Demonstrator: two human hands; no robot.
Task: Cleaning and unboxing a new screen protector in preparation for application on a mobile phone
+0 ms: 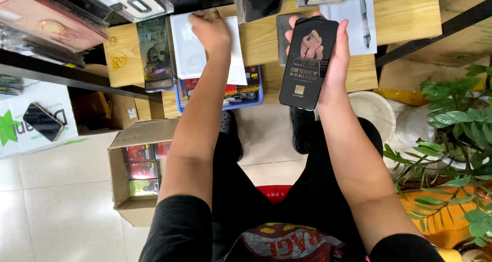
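Head camera looks straight down on a seated person, both forearms stretched toward a low wooden table (405, 11) at 12 o'clock.

Right hand (335, 57), at 1 o'clock of frame centre, holds a flat black package (309, 62) upright in the palm. Thumb runs along its left edge, fingers curl round the right edge and top; the hand is clamped on it. The package is long and narrow, printed face toward the camera, and hangs over the table's near edge.

Left hand (210, 29), at 11 o'clock, rests knuckles up on a white flat sleeve (187, 52) lying on the table. Fingers are bunched together at the sleeve's top edge; whether they pinch it cannot be told from here.

Just left of the sleeve, at 10 o'clock, lies a dark printed package (155, 54). Under the sleeve's near end sits a blue tray (254, 95) with red and dark packs in it. A white notepad with a pen (363, 16) lies at 1 o'clock beyond the right hand.

On the tiled floor at 8 o'clock stands an open cardboard box (134, 139) with red packs stacked inside. A leafy green plant (456, 129) fills 3 to 4 o'clock. Phone cases (51, 24) hang at 10 o'clock, top left.
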